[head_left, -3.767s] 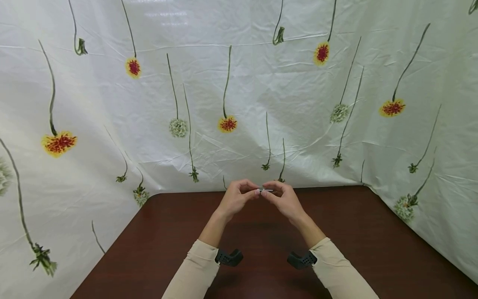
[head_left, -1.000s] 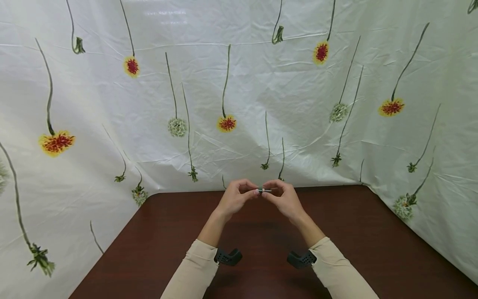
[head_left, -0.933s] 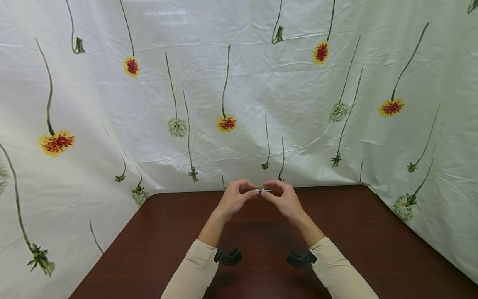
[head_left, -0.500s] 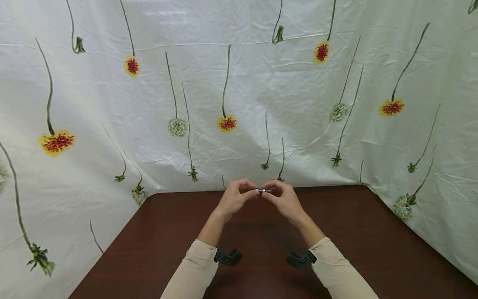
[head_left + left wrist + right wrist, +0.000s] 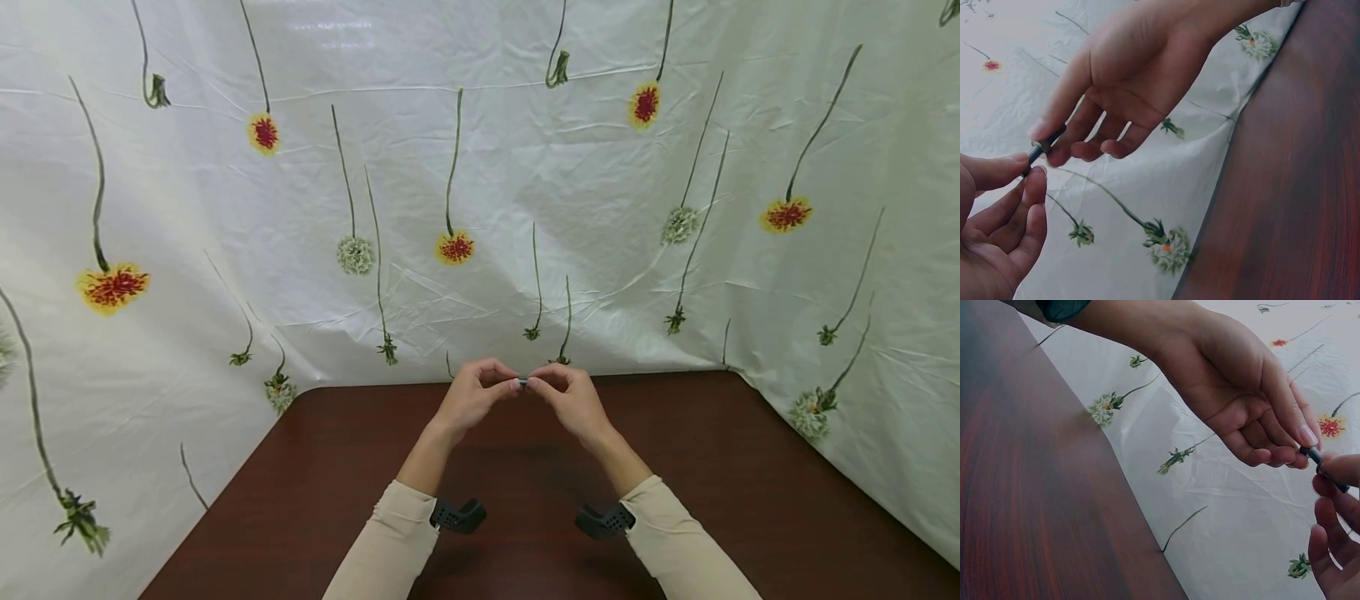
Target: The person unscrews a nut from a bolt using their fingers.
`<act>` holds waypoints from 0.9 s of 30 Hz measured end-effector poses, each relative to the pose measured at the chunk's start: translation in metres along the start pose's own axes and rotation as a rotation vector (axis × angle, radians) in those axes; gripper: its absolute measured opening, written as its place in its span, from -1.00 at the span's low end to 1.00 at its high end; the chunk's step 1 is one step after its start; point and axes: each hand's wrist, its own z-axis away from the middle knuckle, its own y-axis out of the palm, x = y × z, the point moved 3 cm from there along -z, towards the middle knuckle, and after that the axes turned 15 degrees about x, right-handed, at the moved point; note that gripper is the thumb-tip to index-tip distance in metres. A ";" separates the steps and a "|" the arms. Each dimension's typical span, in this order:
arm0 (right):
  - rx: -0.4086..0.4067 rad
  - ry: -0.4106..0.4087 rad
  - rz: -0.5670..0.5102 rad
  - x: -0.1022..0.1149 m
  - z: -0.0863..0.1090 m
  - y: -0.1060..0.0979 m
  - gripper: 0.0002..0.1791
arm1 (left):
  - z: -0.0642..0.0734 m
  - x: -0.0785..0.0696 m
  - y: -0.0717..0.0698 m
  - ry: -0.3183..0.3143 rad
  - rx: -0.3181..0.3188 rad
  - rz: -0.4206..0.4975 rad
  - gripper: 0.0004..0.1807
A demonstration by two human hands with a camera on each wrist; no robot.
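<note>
Above the far part of the table, both hands meet at a small bolt (image 5: 522, 381). My left hand (image 5: 470, 402) pinches its dark, wider end between thumb and fingers. The thumb and index fingertips of my right hand (image 5: 576, 405) pinch the opposite end. Between them, the left wrist view shows a stretch of silver threaded shank (image 5: 1035, 151). A dark piece at the right hand's end (image 5: 1304, 450) appears in the right wrist view; fingertips partly hide it, so I cannot tell whether it is a nut.
A dark reddish-brown table (image 5: 517, 533) lies below the hands. Behind it and along both sides hangs a white curtain (image 5: 405, 183) printed with flowers. Black bands (image 5: 459, 517) sit at the wrists, over beige sleeves (image 5: 390, 542).
Earlier a thin end of the bolt showed beyond the right fingertips, with a light ring near them. Now those fingertips cover that end. The arms have hardly moved.
</note>
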 end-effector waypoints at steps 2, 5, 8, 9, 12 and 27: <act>0.017 -0.008 0.003 0.007 0.002 0.000 -0.80 | 0.000 -0.001 0.000 -0.010 0.001 0.000 -0.89; 0.033 -0.024 0.001 0.004 0.001 0.000 -0.77 | 0.001 0.000 0.000 -0.019 0.001 0.003 -0.89; 0.026 -0.029 0.002 -0.008 -0.002 0.000 -0.73 | 0.001 -0.001 0.000 -0.019 -0.001 0.008 -0.88; 0.018 -0.026 0.007 -0.011 -0.003 0.000 -0.72 | 0.001 -0.001 0.000 -0.018 -0.001 0.007 -0.88; -0.021 -0.001 0.016 -0.017 -0.004 -0.001 -0.71 | 0.001 0.000 0.000 -0.013 0.000 0.004 -0.85; 0.010 -0.081 0.034 -0.018 -0.006 -0.001 -0.79 | 0.001 0.001 -0.003 -0.010 -0.010 -0.007 -0.89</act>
